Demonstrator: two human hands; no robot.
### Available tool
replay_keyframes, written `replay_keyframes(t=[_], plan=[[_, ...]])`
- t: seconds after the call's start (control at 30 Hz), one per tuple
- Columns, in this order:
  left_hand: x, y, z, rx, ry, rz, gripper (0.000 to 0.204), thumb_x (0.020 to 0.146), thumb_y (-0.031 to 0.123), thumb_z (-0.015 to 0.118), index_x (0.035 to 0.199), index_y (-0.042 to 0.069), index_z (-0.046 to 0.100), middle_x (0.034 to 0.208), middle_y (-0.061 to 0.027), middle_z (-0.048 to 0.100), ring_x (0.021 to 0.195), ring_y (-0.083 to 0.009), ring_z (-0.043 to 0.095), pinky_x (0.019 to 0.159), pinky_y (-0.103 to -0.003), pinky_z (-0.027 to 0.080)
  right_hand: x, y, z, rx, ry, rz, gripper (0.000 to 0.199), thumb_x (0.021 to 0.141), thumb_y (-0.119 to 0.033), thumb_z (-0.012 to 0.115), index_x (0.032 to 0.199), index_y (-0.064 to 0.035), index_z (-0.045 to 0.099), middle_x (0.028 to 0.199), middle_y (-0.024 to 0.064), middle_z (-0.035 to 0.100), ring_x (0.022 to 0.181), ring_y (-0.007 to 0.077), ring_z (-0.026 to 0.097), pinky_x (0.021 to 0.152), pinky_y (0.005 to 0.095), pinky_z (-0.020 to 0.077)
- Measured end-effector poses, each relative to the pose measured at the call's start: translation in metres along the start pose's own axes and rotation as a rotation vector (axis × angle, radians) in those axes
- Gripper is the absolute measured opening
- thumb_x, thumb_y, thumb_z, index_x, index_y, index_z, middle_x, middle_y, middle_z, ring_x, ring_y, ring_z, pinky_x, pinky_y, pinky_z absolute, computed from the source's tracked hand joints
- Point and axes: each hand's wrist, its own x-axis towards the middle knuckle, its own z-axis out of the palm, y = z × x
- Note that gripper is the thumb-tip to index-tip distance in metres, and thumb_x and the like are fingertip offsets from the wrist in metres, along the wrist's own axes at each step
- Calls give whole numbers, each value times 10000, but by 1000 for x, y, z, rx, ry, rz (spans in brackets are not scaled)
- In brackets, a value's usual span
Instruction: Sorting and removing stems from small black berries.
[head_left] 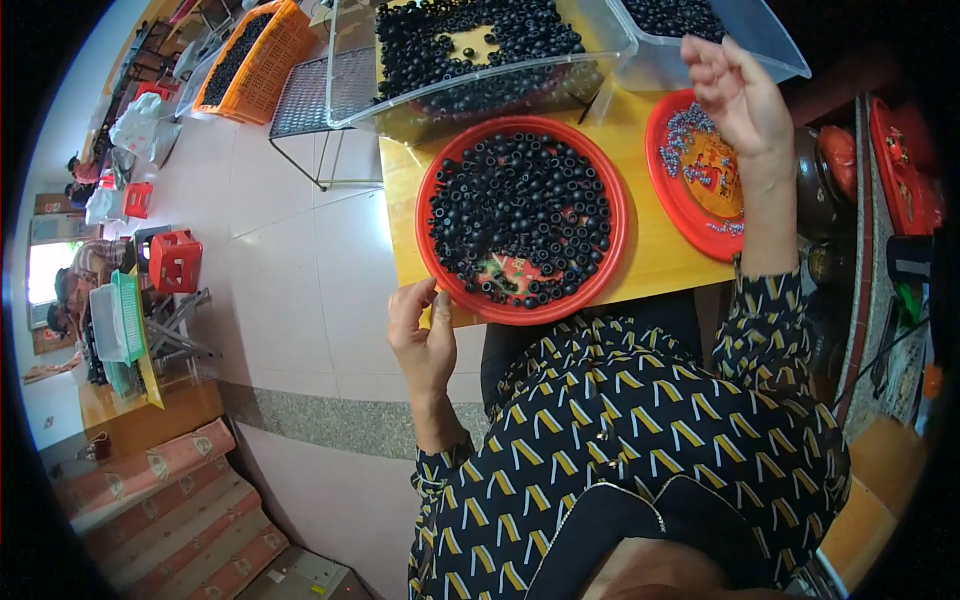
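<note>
The left hand pinches the red tray rim by narrowed fingers; the right hand hovers curled above the small red plate.

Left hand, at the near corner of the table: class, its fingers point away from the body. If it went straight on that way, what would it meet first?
Probably the rim of the red tray of black rings; the left hand lies just short of it, though height is unclear.
</note>
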Motion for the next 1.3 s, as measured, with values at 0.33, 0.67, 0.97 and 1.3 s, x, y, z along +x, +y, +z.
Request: replay_keyframes(t=[0.33, 0.67, 0.97, 1.3], plan=[[20, 30, 22, 508, -357, 272, 141, 640, 106, 639, 759, 37, 605, 750, -101, 497, 756, -272, 473, 656, -375, 353, -75, 50, 38, -254, 150, 173, 222, 869, -149, 451, 972, 14, 561, 751, 47, 589, 557, 66, 511, 463, 160, 380], [23, 25, 35, 399, -327, 326, 79, 669, 57, 613, 724, 47, 558, 742, -90, 481, 733, -263, 453, 661, -366, 310, -99, 46, -37, -1202, 483, -118, 147, 820, -109, 528, 896, 2, 590, 697, 102, 585, 576, 137, 547, 552, 260, 444], [19, 33, 39, -646, -250, -155, 146, 860, 106, 513, 865, -37, 540, 813, -72, 514, 724, -134, 487, 652, -220, 398, -96, 52, -51, -1638, 369, -182, 112, 761, -62, 553, 840, 2, 599, 817, 167, 587, 788, 326, 569, 702, 378, 453], [7, 24, 38, -1270, -230, -538, 217, 859, 110, 505, 1063, 37, 493, 870, -128, 537, 709, -182, 534, 590, -264, 414, -68, 68, -48, -1843, 177, -99, 132, 722, -10, 528, 841, -4, 583, 800, 170, 560, 802, 336, 545, 703, 410, 436]])
